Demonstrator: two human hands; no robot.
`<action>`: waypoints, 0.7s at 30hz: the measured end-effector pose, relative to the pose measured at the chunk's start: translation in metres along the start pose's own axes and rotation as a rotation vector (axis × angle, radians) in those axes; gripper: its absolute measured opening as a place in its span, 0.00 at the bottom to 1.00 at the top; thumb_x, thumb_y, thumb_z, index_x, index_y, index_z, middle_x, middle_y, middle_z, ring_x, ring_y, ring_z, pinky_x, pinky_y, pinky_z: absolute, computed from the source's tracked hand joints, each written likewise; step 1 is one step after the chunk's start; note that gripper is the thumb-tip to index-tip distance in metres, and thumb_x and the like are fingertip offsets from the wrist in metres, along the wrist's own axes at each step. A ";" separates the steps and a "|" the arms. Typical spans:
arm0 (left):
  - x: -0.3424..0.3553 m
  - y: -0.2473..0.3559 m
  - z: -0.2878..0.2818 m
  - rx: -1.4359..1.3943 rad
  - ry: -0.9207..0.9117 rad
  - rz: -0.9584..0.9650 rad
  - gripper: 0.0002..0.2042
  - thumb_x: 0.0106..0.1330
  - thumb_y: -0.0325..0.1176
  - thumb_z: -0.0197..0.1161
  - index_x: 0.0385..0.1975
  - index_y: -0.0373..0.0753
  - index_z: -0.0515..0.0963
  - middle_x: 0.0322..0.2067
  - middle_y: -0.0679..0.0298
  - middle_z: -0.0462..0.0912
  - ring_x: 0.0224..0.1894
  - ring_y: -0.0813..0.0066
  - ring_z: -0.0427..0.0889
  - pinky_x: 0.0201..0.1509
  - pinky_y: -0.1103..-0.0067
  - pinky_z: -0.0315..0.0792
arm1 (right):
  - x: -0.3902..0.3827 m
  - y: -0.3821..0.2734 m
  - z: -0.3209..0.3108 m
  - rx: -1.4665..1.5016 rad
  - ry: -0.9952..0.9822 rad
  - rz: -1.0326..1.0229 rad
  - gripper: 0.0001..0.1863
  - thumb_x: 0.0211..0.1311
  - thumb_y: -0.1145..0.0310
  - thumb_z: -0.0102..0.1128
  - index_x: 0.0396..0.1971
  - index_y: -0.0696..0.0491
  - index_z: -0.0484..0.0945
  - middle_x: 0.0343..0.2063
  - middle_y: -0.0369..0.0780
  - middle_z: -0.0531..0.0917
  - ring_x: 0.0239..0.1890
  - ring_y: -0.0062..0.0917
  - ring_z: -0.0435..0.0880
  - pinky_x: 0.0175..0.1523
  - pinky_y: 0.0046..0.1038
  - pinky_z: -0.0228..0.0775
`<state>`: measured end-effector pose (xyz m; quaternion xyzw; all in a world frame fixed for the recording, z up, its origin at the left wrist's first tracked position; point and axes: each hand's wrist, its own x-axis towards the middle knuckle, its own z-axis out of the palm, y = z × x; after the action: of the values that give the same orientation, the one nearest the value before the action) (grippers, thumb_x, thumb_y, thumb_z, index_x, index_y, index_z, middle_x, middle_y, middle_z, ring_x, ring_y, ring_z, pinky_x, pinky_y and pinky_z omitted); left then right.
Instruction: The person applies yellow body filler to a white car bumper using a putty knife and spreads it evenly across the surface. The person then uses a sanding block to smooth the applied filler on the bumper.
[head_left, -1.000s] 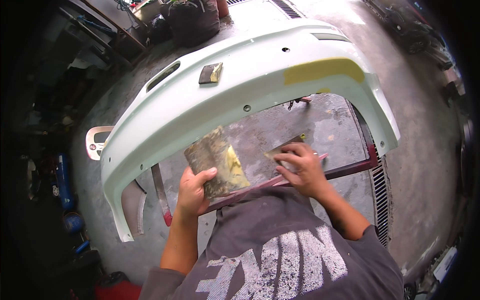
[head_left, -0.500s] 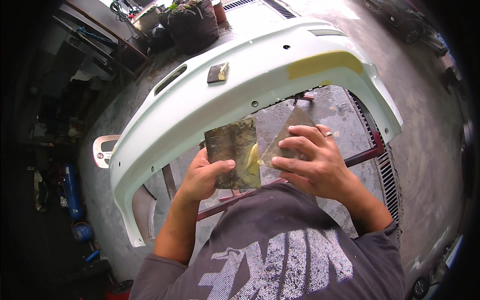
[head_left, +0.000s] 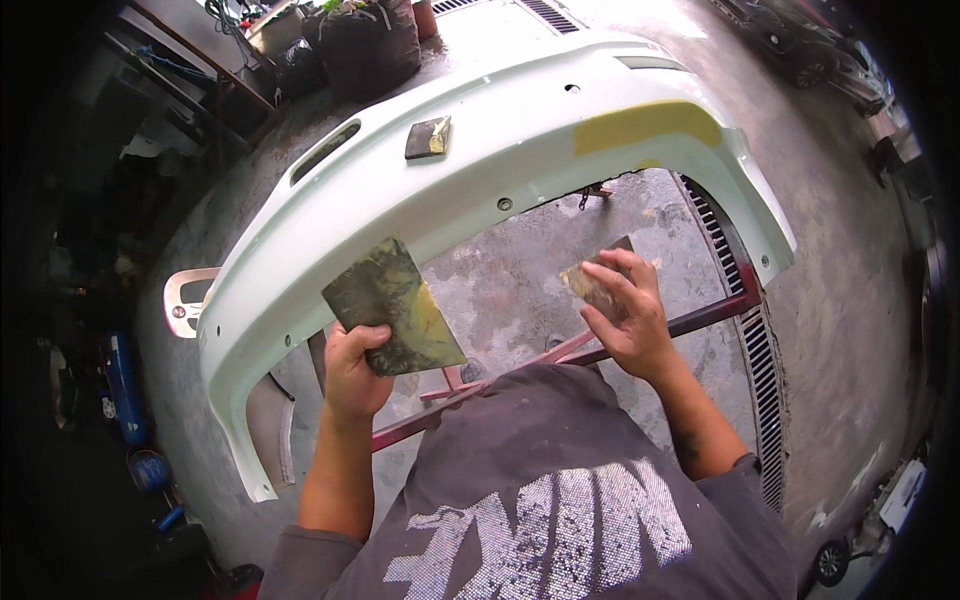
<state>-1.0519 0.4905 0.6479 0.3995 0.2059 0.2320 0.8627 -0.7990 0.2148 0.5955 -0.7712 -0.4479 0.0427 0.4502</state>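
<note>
My left hand (head_left: 357, 372) grips a dark, stained mixing board (head_left: 372, 292), thumb on top and fingers underneath. A smear of yellow putty (head_left: 432, 325) lies along the board's right side. To the right, my right hand (head_left: 637, 325) is closed on a thin putty spreader (head_left: 592, 284), partly hidden by the fingers and apart from the board. Beyond both hands curves a pale mint car bumper (head_left: 455, 195). A broad yellow putty patch (head_left: 650, 128) covers part of its right half. On its top face rests a small dark square piece (head_left: 422, 143) with yellow putty at one edge.
Under the bumper runs a dark red metal stand (head_left: 715, 313). A slotted floor drain (head_left: 762, 400) passes on the right. Cars (head_left: 810, 65) stand at the far right. A black planter bag (head_left: 365, 50) sits at the back left, and a blue cylinder (head_left: 127, 390) at the left.
The two hands have drawn apart. The board has moved left and tilted; the spreader has come away from its edge, to the right. The view has shifted slightly.
</note>
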 end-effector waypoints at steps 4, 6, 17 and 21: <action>0.011 -0.039 -0.014 -0.284 0.093 -0.168 0.32 0.67 0.34 0.56 0.72 0.32 0.72 0.65 0.51 0.82 0.72 0.42 0.77 0.78 0.45 0.69 | 0.021 0.027 0.049 -0.214 0.257 -0.136 0.27 0.57 0.68 0.80 0.59 0.40 0.89 0.67 0.42 0.75 0.72 0.49 0.67 0.77 0.48 0.60; 0.018 -0.046 -0.004 -0.312 0.100 -0.168 0.33 0.66 0.36 0.56 0.73 0.34 0.72 0.66 0.50 0.80 0.75 0.41 0.74 0.79 0.43 0.67 | 0.034 0.045 0.066 -0.267 0.316 -0.194 0.26 0.57 0.67 0.80 0.59 0.38 0.90 0.68 0.42 0.75 0.73 0.48 0.66 0.77 0.48 0.59; 0.046 -0.048 -0.006 -0.324 0.175 -0.124 0.35 0.64 0.39 0.57 0.76 0.42 0.72 0.76 0.45 0.73 0.81 0.41 0.66 0.86 0.46 0.56 | 0.065 0.101 0.101 -0.324 0.378 -0.332 0.20 0.63 0.60 0.80 0.56 0.33 0.89 0.65 0.43 0.70 0.70 0.47 0.64 0.74 0.53 0.58; 0.047 -0.047 -0.005 -0.337 0.196 -0.126 0.36 0.64 0.39 0.57 0.76 0.42 0.72 0.77 0.44 0.71 0.82 0.41 0.64 0.86 0.46 0.55 | 0.066 0.112 0.105 -0.331 0.391 -0.335 0.19 0.64 0.59 0.79 0.55 0.30 0.89 0.65 0.43 0.70 0.70 0.48 0.63 0.73 0.55 0.59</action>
<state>-1.0058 0.4929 0.5999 0.2113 0.2717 0.2463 0.9060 -0.7363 0.3103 0.4739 -0.7432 -0.4747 -0.2549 0.3967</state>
